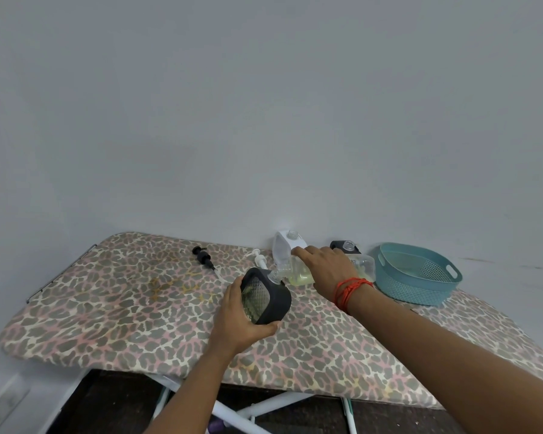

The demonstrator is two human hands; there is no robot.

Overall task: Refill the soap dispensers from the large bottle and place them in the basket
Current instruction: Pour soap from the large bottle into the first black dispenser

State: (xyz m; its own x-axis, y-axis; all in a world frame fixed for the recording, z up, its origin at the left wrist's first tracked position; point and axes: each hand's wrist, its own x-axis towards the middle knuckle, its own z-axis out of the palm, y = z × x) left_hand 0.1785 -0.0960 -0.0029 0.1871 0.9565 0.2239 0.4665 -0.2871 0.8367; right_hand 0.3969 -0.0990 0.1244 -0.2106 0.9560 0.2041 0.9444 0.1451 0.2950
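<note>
two grips: left hand (239, 317) holds black dispenser (268, 296), right hand (326, 267) holds large bottle (300, 272), necks meeting.

The right hand (329, 270) covers the midsection of the large bottle (300, 274); together they hide all but the top of the rear black dispenser (342, 245) and the lower part of the white dispenser (281, 250). At the junction of the bottle neck and the held dispenser (270, 299), liquid flow is too small to tell. The left forearm (185, 399), right forearm (452, 355) and support legs (232, 415) are cut off by the bottom edge.
</note>
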